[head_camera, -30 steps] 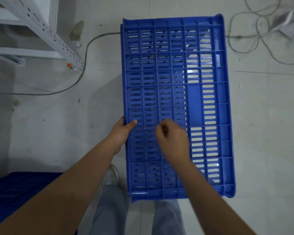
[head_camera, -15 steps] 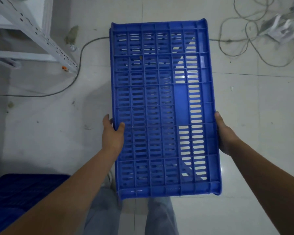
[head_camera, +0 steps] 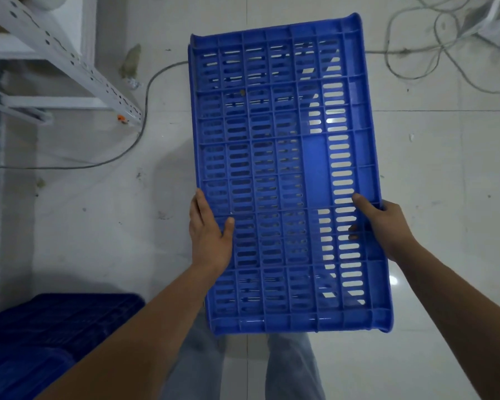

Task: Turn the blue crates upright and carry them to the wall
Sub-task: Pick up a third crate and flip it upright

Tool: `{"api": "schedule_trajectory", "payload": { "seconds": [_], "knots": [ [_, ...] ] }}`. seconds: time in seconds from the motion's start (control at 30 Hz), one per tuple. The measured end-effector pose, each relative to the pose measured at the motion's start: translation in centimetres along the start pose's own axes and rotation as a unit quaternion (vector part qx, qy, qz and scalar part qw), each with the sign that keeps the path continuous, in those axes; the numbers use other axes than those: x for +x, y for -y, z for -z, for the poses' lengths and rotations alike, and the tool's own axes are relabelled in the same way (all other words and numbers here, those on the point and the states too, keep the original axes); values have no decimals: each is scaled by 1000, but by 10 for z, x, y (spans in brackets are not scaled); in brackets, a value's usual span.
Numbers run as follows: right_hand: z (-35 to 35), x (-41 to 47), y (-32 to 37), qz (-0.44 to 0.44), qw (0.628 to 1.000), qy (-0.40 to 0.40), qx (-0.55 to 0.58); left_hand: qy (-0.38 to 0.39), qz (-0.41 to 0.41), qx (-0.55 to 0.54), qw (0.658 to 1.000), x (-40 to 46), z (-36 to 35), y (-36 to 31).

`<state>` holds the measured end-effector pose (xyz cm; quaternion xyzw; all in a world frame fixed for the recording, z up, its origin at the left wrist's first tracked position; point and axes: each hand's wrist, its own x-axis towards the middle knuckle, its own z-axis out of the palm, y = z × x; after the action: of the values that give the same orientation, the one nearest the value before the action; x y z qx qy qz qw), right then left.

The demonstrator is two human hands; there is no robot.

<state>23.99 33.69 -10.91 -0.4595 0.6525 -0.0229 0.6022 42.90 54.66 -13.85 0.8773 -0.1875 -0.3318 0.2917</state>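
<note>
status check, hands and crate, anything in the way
Left hand and right hand clamped on crate long edges. Crate off the floor, slotted base facing camera. Cables on floor ahead, second crate at lower left.

A person's bare forearms and hands (head_camera: 211,241), no sleeves showing, above legs in light blue jeans (head_camera: 289,368).

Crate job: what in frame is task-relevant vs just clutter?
Job:
- blue crate, gripped by left hand and right hand on its long sides
- second blue crate, lower left

Clutter:
- grey cable
- white shelf frame
- tangled cords
</note>
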Motion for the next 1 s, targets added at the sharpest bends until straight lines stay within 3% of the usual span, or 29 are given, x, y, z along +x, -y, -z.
{"api": "schedule_trajectory", "payload": {
  "seconds": [0.27,0.5,0.63,0.73,0.8,1.0],
  "knots": [
    [-35,-31,9,91,994,47,-47,18,22,69,997,13,41,35],
    [-105,-70,9,114,989,95,-16,11,107,55,993,38,89,81],
    [-138,-88,7,134,984,111,-40,-35,175,55,982,44,104,91],
    [-165,-103,8,155,976,133,-69,-76,245,-46,965,45,108,81],
    [-181,-109,10,175,967,154,-104,-67,243,-113,961,39,106,65],
    [-226,-128,16,189,953,174,-159,33,159,-176,971,6,110,8]
  ]
}}
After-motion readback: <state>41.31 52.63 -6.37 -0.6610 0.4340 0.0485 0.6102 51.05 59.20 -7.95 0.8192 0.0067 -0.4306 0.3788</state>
